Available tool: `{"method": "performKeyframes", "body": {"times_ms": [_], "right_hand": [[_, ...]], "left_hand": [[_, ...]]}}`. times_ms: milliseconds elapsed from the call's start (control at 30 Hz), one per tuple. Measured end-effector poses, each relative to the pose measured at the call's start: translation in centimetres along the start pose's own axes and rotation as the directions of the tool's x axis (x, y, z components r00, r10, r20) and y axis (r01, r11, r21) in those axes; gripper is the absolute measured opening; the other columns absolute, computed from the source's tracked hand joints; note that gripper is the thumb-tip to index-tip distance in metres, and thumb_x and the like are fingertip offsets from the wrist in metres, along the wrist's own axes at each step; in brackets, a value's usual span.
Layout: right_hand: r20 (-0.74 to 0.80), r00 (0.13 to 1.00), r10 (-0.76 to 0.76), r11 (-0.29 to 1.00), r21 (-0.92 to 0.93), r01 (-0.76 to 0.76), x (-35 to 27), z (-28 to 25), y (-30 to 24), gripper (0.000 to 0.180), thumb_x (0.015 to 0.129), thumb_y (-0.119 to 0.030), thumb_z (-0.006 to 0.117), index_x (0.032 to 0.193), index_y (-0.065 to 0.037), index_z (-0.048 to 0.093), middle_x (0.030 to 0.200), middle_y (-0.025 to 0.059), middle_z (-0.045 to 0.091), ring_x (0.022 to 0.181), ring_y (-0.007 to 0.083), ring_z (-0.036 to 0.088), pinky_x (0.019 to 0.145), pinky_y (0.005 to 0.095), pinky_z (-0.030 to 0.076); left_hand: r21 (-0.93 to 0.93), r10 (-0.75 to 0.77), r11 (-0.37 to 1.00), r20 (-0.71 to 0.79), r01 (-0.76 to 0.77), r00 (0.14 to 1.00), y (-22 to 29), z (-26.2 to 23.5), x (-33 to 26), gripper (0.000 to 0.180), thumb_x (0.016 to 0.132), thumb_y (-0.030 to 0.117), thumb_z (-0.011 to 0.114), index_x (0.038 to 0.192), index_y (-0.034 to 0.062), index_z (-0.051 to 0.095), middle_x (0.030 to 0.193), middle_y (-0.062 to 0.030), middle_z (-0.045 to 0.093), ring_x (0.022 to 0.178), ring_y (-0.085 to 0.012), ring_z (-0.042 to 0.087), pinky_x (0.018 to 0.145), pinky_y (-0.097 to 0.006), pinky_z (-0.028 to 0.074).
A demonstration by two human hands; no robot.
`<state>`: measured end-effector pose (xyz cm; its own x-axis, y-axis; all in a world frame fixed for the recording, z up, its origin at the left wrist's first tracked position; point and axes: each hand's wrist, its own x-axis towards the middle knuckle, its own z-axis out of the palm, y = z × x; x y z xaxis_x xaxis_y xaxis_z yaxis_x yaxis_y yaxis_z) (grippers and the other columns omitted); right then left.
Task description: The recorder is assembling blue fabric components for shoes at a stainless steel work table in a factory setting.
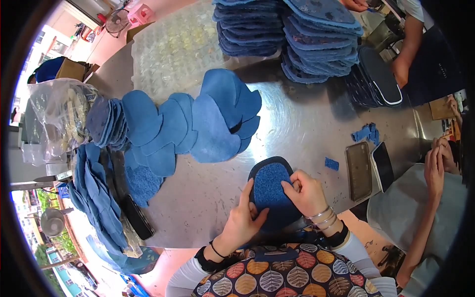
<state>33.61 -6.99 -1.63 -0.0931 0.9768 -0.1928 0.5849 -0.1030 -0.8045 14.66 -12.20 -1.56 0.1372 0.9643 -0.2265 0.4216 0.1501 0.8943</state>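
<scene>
On my feed I've got two bare hands, both with fingers closed on one dark-rimmed blue pad [272,190], held right by the near edge of the worktop [193,213]. The left hand [243,218] pinches its left edge; the right hand [308,194] has its thumb on the fuzzy face, over toward the right edge.

Off left I count one black phone [137,218], just beside a floppy heap of blue pieces [96,198] that overlap too much to count. Over right: one loose blue scrap [332,164], one brown phone case [359,172], one second phone [382,167] beside it and one clump of scraps [366,133].

Farther in, blue cutouts [215,128] fan out (no honest count, sorry), with one short stack [101,121] near one clear plastic bag [64,109].

At the back I see two tall blue stacks [321,39], a clear bumpy tray [173,49], and one dark stack [371,74] with a co-worker's hand [402,72] at its side. Way off, one pink stool [140,15].
</scene>
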Motion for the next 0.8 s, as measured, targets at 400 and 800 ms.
{"method": "performKeyframes", "body": {"times_ms": [400, 800], "right_hand": [[0.005, 1.000, -0.020, 0.999, 0.025, 0.020, -1.0, -0.2, 0.2, 0.030, 0.079, -0.019, 0.072, 0.097, -0.003, 0.053, 0.060, 0.0084, 0.056, 0.050, 0.0208, 0.055, 0.050, 0.0300, 0.044], [0.087, 0.990, 0.107, 0.975, 0.184, -0.122, -5.9, -2.5, 2.4, 0.057, 0.076, -0.011, 0.074, 0.126, -0.004, 0.046, 0.071, 0.0033, 0.058, 0.060, 0.0090, 0.054, 0.057, 0.0229, 0.045]], "left_hand": [[-0.123, -0.116, 0.985, 0.024, 0.118, 0.993, -0.4, -0.8, -2.4, 0.085, 0.077, -0.003, 0.069, 0.146, 0.0050, 0.019, 0.064, -0.0019, 0.054, 0.054, -0.0063, 0.049, 0.055, -0.022, 0.044], [-0.172, -0.114, 0.978, 0.011, 0.115, 0.993, -0.6, -0.5, -3.7, 0.081, 0.079, -0.004, 0.067, 0.145, 0.0022, 0.020, 0.069, -0.0032, 0.056, 0.056, -0.0049, 0.051, 0.055, -0.021, 0.044]]}}
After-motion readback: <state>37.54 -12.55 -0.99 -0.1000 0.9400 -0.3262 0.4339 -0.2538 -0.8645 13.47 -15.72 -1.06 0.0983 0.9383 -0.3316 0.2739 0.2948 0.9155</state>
